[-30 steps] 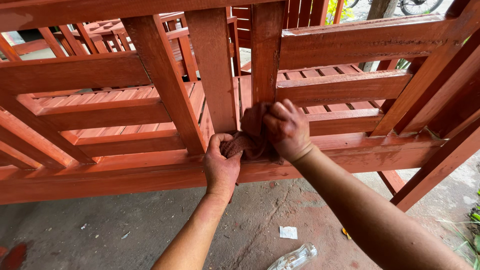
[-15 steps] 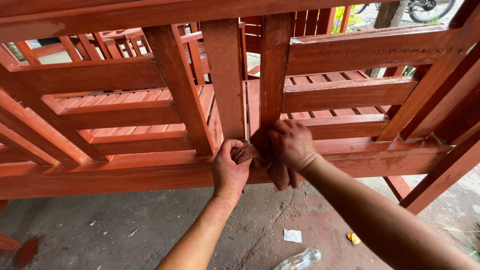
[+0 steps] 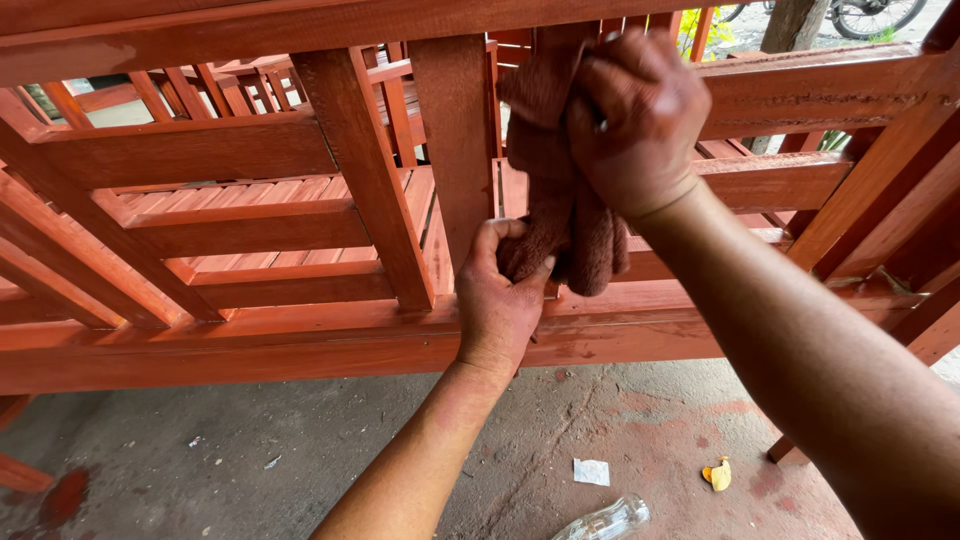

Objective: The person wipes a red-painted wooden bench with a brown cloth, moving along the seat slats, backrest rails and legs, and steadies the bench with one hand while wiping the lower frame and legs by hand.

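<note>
Red-stained wooden frames filled the view, standing on a grey concrete floor (image 3: 250, 450) blotched with red. One stained cloth (image 3: 560, 225) was pressed against an upright slat (image 3: 455, 150) of the nearest wooden frame (image 3: 250, 340). Right hand (image 3: 635, 120) clenched the upper part of the cloth high on the slat. Left hand (image 3: 500, 300) gripped the hanging lower end just above the bottom rail. On the floor below lay a clear plastic bottle (image 3: 605, 520), a white paper scrap (image 3: 592, 471) and a yellow scrap (image 3: 717, 474).
</note>
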